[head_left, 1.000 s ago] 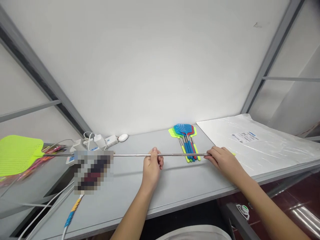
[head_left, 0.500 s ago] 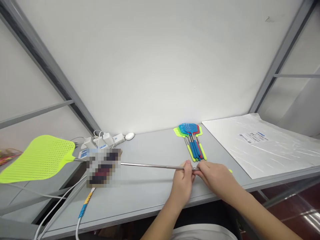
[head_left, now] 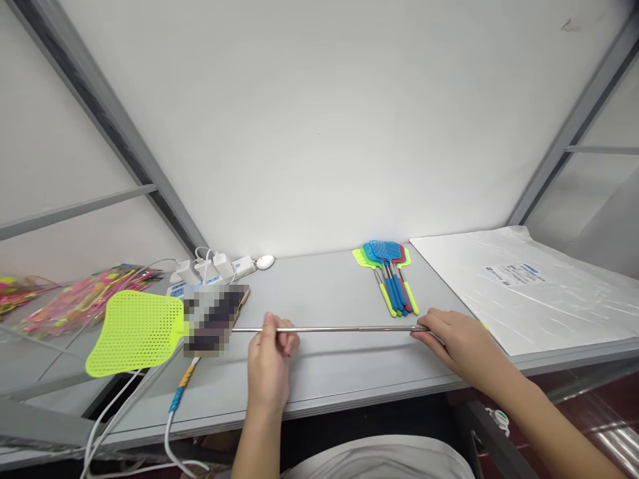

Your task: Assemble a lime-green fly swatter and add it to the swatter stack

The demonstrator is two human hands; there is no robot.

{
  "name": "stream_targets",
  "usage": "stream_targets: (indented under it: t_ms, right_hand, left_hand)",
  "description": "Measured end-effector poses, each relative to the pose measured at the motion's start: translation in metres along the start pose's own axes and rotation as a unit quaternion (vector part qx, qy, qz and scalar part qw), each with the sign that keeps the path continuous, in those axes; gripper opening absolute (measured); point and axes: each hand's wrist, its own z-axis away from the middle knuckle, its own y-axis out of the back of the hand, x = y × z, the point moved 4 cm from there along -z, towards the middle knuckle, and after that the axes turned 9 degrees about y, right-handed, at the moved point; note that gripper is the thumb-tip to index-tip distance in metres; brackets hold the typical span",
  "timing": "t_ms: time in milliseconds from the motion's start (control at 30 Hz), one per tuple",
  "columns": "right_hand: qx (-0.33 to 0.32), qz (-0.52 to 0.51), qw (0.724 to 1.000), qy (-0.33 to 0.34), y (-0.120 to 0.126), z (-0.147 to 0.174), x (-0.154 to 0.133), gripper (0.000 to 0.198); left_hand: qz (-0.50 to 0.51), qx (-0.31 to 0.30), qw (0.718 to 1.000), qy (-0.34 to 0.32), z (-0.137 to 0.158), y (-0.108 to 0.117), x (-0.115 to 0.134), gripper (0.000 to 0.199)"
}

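No legible text. White label [head_left: 514, 273] on the plastic-wrapped sheet [head_left: 549, 299] carries print (blue and dark lines), too small to read.

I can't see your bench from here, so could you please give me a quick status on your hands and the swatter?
Left hand and right hand both grip the telescopic rod. Yellow-green fly swatter head hangs left, above bench. Swatter bundle behind, apart.

Extended yellow-green fly swatter [head_left: 136, 330], steel rod level above table
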Motion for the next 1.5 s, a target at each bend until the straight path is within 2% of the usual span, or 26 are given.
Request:
stream_targets:
  t_ms: [233, 400, 533, 733, 800, 867, 1000, 1067, 1167, 1300, 1367, 1500]
  right_hand:
    - [0.007, 0.011, 1.000, 0.008, 0.001, 0.011, 0.021, 0.029]
    - [0.027, 0.015, 1.000, -0.004, -0.002, 0.021, 0.042, 0.031]
    - [0.033, 0.011, 0.999, -0.010, -0.011, 0.028, 0.054, 0.031]
    - [0.026, 0.003, 1.000, -0.007, -0.023, 0.035, 0.058, 0.029]
    - [0.031, 0.017, 0.999, -0.003, -0.023, 0.034, 0.053, 0.030]
    - [0.033, 0.026, 0.999, 0.009, -0.023, 0.028, 0.039, 0.031]
    - [0.021, 0.015, 0.999, 0.033, -0.022, 0.002, -0.008, 0.037]
    - [0.029, -0.004, 0.999, 0.020, -0.019, -0.011, -0.033, 0.041]
    - [0.035, -0.071, 0.997, 0.000, -0.014, -0.025, -0.060, 0.043]
    - [0.001, -0.069, 0.997, -0.039, -0.006, -0.033, -0.068, 0.044]
    - [-0.025, -0.071, 0.996, -0.051, -0.003, -0.037, -0.066, 0.043]
    - [-0.066, -0.151, 0.985, -0.060, -0.006, -0.040, -0.064, 0.028]
  left_hand:
    - [0.105, 0.068, 0.992, -0.034, 0.003, 0.027, 0.011, 0.051]
    - [0.126, 0.115, 0.984, -0.060, 0.005, 0.045, 0.010, 0.048]
    - [0.121, 0.183, 0.971, -0.091, 0.002, 0.058, 0.012, 0.038]
    - [0.169, 0.247, 0.951, -0.073, -0.001, 0.065, 0.013, 0.041]
    - [0.181, 0.243, 0.950, -0.080, 0.000, 0.056, 0.011, 0.041]
    - [0.177, 0.214, 0.957, -0.087, 0.004, 0.034, 0.004, 0.040]
    - [0.153, 0.084, 0.984, -0.045, 0.024, -0.037, -0.025, 0.040]
    - [0.135, 0.031, 0.990, -0.020, 0.037, -0.071, -0.040, 0.042]
    - [0.105, -0.025, 0.994, -0.003, 0.051, -0.102, -0.052, 0.045]
    - [0.091, -0.048, 0.995, 0.014, 0.051, -0.106, -0.056, 0.045]
    - [0.092, -0.063, 0.993, 0.031, 0.047, -0.101, -0.057, 0.045]
    - [0.089, -0.066, 0.991, 0.079, 0.040, -0.084, -0.062, 0.044]
